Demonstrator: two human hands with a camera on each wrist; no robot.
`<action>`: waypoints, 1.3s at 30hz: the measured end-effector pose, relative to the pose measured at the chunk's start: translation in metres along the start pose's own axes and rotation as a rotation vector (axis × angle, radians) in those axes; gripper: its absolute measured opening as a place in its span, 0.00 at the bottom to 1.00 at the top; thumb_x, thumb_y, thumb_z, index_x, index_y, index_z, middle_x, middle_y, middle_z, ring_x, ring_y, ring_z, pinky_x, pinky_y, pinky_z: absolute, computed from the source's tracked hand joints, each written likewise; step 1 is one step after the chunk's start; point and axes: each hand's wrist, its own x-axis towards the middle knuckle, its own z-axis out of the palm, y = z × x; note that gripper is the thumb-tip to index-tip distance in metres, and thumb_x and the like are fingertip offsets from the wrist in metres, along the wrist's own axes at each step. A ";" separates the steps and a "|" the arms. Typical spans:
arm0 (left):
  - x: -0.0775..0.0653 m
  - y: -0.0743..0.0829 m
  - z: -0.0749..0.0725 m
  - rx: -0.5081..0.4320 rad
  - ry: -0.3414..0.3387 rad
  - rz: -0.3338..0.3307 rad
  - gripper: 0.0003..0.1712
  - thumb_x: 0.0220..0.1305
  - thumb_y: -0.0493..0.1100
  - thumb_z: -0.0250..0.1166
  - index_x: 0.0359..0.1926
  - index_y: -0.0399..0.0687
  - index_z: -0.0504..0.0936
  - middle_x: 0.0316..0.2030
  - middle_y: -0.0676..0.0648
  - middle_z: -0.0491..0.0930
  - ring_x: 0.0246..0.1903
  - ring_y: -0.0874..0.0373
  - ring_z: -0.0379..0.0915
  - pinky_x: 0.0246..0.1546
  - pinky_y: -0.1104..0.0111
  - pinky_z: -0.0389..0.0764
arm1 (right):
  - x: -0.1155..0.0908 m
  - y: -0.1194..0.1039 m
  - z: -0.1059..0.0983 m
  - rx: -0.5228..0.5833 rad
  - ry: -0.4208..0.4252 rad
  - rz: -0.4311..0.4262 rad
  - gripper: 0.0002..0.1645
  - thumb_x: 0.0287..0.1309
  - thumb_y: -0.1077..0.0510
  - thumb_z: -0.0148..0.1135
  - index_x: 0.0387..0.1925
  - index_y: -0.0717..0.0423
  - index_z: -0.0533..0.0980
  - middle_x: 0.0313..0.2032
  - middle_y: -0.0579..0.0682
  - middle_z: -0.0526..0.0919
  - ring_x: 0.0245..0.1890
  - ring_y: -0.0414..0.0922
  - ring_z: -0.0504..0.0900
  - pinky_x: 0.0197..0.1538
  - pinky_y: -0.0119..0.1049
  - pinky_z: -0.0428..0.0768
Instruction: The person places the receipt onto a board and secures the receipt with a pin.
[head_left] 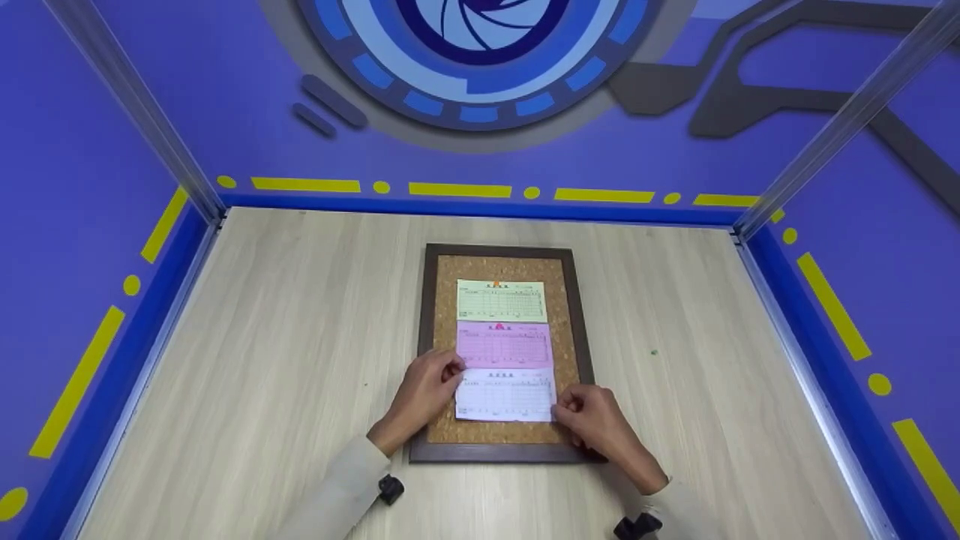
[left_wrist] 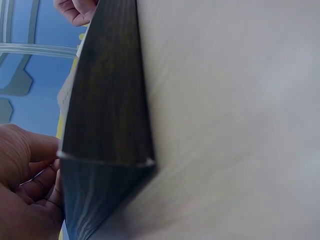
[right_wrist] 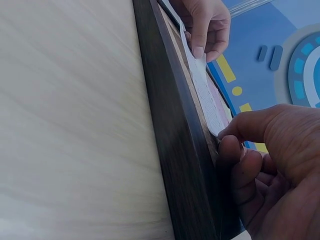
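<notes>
A white printed slip (head_left: pixel 504 397) lies over the lower part of a brown-framed cork board (head_left: pixel 491 433). My left hand (head_left: pixel 427 386) pinches the slip by its left edge, near the upper corner. On the opposite side, my right hand (head_left: pixel 596 421) grips it close to the lower right corner. In the right wrist view, the right thumb and forefinger meet at a corner of the white paper (right_wrist: pixel 212 112), slightly lifted off the cork. Directly above it on the board are a pink slip (head_left: pixel 504 346) with a pink pin (head_left: pixel 499 326) and a pale green slip (head_left: pixel 501 304) with an orange pin (head_left: pixel 496 283).
The board's dark frame (head_left: pixel 581 315) rests on a light wood-grain table (head_left: pixel 300 315). Blue-purple panels (head_left: pixel 247 112) with yellow dashes wall off the back and both sides. A tiny green speck (head_left: pixel 654 352) lies to the board's right.
</notes>
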 end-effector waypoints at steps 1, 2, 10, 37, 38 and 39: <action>0.000 0.000 0.000 0.001 -0.001 0.001 0.07 0.67 0.28 0.72 0.39 0.42 0.88 0.33 0.53 0.83 0.35 0.61 0.77 0.38 0.67 0.79 | 0.000 0.000 0.000 0.001 -0.001 0.000 0.09 0.62 0.67 0.67 0.27 0.55 0.80 0.18 0.44 0.80 0.13 0.37 0.76 0.17 0.26 0.70; 0.000 0.000 0.000 0.003 -0.001 0.002 0.07 0.67 0.28 0.72 0.40 0.42 0.88 0.33 0.53 0.83 0.35 0.61 0.78 0.38 0.67 0.80 | 0.000 0.000 0.000 0.000 -0.001 -0.001 0.09 0.62 0.67 0.67 0.27 0.55 0.80 0.18 0.44 0.79 0.13 0.37 0.76 0.17 0.26 0.70; 0.001 -0.001 0.000 0.009 0.007 0.030 0.07 0.66 0.27 0.71 0.40 0.40 0.88 0.33 0.51 0.84 0.36 0.59 0.79 0.39 0.65 0.81 | 0.000 -0.001 0.001 -0.009 0.007 0.010 0.08 0.62 0.67 0.68 0.28 0.55 0.81 0.19 0.44 0.80 0.13 0.38 0.76 0.17 0.26 0.70; 0.000 -0.002 -0.001 0.015 -0.024 0.032 0.08 0.70 0.29 0.72 0.43 0.45 0.91 0.38 0.51 0.86 0.39 0.59 0.79 0.42 0.63 0.82 | 0.000 0.001 0.002 -0.003 0.028 -0.006 0.09 0.60 0.67 0.68 0.26 0.55 0.79 0.17 0.43 0.79 0.11 0.37 0.75 0.16 0.27 0.71; 0.000 -0.002 -0.001 0.014 -0.024 0.035 0.08 0.70 0.28 0.71 0.42 0.44 0.91 0.38 0.51 0.86 0.39 0.59 0.79 0.42 0.63 0.83 | 0.000 0.001 0.003 -0.001 0.033 -0.002 0.09 0.60 0.67 0.68 0.26 0.55 0.79 0.17 0.44 0.79 0.11 0.37 0.75 0.15 0.27 0.71; 0.000 -0.002 -0.001 0.014 -0.023 0.039 0.08 0.69 0.28 0.71 0.42 0.44 0.91 0.38 0.51 0.86 0.39 0.59 0.80 0.42 0.63 0.83 | 0.000 0.001 0.003 0.001 0.037 0.001 0.08 0.60 0.67 0.68 0.27 0.56 0.79 0.18 0.44 0.79 0.11 0.37 0.76 0.15 0.27 0.71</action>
